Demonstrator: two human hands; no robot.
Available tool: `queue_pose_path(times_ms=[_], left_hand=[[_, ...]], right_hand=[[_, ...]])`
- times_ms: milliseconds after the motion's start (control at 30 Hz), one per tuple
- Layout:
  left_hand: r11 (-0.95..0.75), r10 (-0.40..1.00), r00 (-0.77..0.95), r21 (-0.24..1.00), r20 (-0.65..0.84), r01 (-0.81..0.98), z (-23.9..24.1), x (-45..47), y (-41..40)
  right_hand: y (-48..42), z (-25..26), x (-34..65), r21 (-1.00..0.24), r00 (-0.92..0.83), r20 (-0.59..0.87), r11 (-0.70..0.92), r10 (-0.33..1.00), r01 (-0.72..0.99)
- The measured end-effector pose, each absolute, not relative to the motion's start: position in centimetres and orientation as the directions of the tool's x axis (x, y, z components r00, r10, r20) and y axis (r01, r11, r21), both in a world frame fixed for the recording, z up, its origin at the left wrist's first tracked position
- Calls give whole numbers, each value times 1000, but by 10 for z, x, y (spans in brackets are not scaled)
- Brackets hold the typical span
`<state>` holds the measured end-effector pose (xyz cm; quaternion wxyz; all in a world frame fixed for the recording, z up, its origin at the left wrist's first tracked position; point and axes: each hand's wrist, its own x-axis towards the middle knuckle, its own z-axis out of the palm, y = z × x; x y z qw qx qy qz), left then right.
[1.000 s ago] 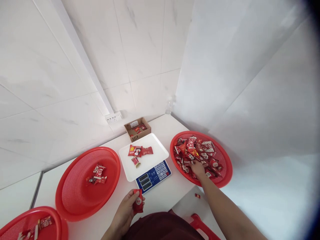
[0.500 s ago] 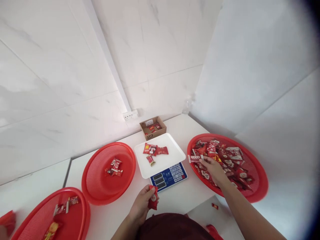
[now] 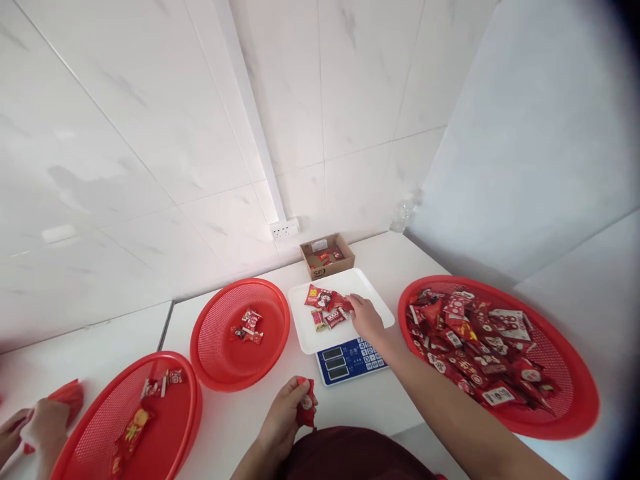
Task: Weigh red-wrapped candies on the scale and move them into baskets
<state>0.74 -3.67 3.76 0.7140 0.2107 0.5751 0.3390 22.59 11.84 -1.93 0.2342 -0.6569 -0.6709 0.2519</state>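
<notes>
My left hand (image 3: pixel 287 415) is closed around a red wrapped snack packet (image 3: pixel 306 404) at the table's near side, in front of the scale. Over the right part of the white scale tray (image 3: pixel 367 337) is my right hand (image 3: pixel 367 317), its fingers stretched out by the red packets. Just left of its fingertips lies a small red wrapped bar with white ends (image 3: pixel 336 317). A larger red packet with a cartoon figure (image 3: pixel 319 298) and a small red-and-gold packet (image 3: pixel 319 320) are on the tray too. The scale's blue keypad panel (image 3: pixel 350 363) shows below the tray.
To the right stands a large red basket (image 3: pixel 575 393) heaped with red-wrapped snacks. Two red baskets (image 3: pixel 213 360) (image 3: pixel 187 427) on the left hold several packets each. Behind the scale is a cardboard box (image 3: pixel 327 267). A co-worker's hands (image 3: pixel 47 427) hold a red bag at far left.
My right hand has moved left from the large basket to the tray, where the small bar with white ends now lies. My left hand still holds its packet. The co-worker's hands have come into view.
</notes>
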Motion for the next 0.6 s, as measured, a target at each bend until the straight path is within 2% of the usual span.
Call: queue_pose_path(times_ms=[200,433,600], left_hand=[[681,727,124,683,-676,-265,41,7,-36],[698,713,143,675,-687,-237,43,11,-32],[711,703,188,675,-686,-198,44,19,-29]], right_hand=[[127,-22,233,-506,-106,-35,74,994,859],[121,-25,256,-420,118,-106,-152,987,895],[119,-20,252,-426,170,-130,-210,977,880]])
